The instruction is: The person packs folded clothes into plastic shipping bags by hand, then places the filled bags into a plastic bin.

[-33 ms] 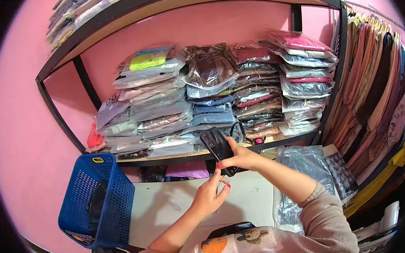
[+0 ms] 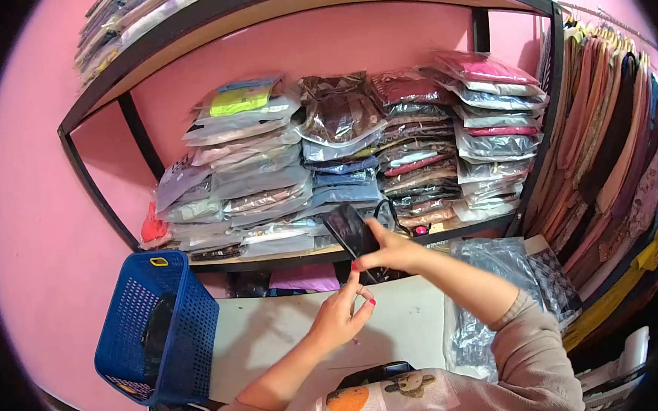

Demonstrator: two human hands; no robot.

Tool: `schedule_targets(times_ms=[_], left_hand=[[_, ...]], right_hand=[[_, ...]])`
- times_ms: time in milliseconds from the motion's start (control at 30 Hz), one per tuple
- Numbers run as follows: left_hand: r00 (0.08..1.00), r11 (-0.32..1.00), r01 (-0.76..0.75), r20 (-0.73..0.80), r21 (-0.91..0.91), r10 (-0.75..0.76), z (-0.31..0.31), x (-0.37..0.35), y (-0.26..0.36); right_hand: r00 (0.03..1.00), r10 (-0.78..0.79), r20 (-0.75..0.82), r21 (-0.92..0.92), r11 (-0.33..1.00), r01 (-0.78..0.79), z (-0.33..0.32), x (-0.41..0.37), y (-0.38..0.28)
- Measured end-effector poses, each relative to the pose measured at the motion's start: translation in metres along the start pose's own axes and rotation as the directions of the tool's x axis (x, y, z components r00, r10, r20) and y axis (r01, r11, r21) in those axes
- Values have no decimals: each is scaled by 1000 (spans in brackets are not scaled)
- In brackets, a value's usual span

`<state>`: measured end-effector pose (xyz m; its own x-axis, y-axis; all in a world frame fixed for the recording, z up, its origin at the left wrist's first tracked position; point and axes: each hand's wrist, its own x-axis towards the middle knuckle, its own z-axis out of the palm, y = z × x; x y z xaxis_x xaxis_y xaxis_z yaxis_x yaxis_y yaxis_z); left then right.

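My right hand is closed around a black smartphone, held tilted above the front edge of the shelf. Its screen looks dark and glossy. Just below, my left hand reaches up with its index fingertip right at the phone's lower end, beside my right thumb. The left thumb stands apart from that finger, and both hands show red nails. A black cord loop shows behind the right hand.
A white table lies below my hands. On the left stands a blue plastic basket with something black inside. Clear plastic packaging lies at right. Bagged clothes fill the shelf; hanging garments line the right side.
The large pale digits on the phone's screen no longer show; the screen is now dark. Both hands stay nearly in the same place.
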<state>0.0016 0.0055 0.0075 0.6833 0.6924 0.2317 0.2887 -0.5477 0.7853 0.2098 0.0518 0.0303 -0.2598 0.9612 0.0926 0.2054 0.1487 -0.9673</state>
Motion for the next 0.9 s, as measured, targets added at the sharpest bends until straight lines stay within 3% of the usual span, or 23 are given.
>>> schedule_targets(times_ms=[33, 67, 100, 133, 167, 200, 233, 267, 300, 333, 367, 400, 433, 467, 500, 600, 633, 667, 733, 767, 833, 900], left_hand=[[999, 997, -41, 21, -61, 42, -8, 8, 5], [993, 993, -77, 78, -90, 84, -33, 16, 19], [980, 986, -165, 119, 25, 161, -58, 35, 33], [988, 996, -89, 127, -26, 92, -83, 51, 58], [990, 998, -45, 132, 40, 39, -113, 66, 94], [973, 950, -223, 105, 218, 205, -143, 88, 100], [988, 950, -128, 124, 284, 96, -174, 106, 129], [977, 903, -209, 47, 375, 206, -198, 126, 156], [933, 840, -327, 8, 433, 359, -229, 155, 169], [860, 755, -424, -38, 501, 508, -259, 187, 185], [721, 581, -516, -47, 629, 691, -287, 214, 206], [650, 333, -342, -35, 879, 759, -323, 237, 229], [462, 181, -352, 1, 918, 887, -328, 255, 255], [436, 106, -212, -3, 971, 900, -332, 265, 267], [394, 47, -214, 42, 976, 918, -348, 286, 274], [308, -257, 208, 186, 944, 933, -374, 340, 265], [371, -215, 296, 96, 931, 924, -374, 346, 258], [512, -72, 265, -77, 962, 856, -376, 354, 254], [740, 225, 276, -356, 934, 570, -385, 378, 239], [817, 261, 183, -294, 948, 497, -406, 405, 231], [786, 389, 150, -348, 909, 510, -426, 417, 216], [726, 467, 98, -384, 879, 571, -417, 399, 214]], right_hand=[[1000, -23, -10, -9, 1000, 23, -9, 4, -19], [993, -94, -65, -162, 983, 83, -16, 9, -44], [966, -217, -141, -301, 939, 167, -29, 18, -72], [912, -340, -230, -392, 890, 233, -43, 29, -105], [798, -515, -313, -451, 820, 352, -55, 40, -141], [613, -706, -354, -555, 686, 470, -73, 59, -171], [471, -800, -372, -664, 584, 467, -91, 77, -205], [448, -804, -391, -619, 590, 518, -106, 86, -243], [399, -829, -392, -688, 552, 471, -129, 106, -274], [447, -810, -379, -635, 579, 511, -128, 86, -315], [352, -836, -420, -733, 542, 412, -143, 103, -341], [222, -830, -512, -825, 547, 140, -158, 127, -367], [187, -834, -519, -825, 546, 146, -169, 137, -386], [156, -836, -526, -823, 547, 151, -182, 148, -400], [151, -805, -573, -800, 590, 110, -183, 157, -411], [148, -698, -701, -712, 699, -75, -184, 180, -417], [147, -669, -728, -685, 710, -163, -183, 188, -417], [138, -638, -758, -650, 717, -252, -182, 191, -415], [225, -632, -742, -667, 661, -344, -181, 192, -409], [268, -624, -734, -675, 629, -386, -179, 192, -406], [347, -585, -733, -677, 587, -443, -180, 194, -407], [336, -601, -725, -675, 522, -522, -182, 198, -404]])
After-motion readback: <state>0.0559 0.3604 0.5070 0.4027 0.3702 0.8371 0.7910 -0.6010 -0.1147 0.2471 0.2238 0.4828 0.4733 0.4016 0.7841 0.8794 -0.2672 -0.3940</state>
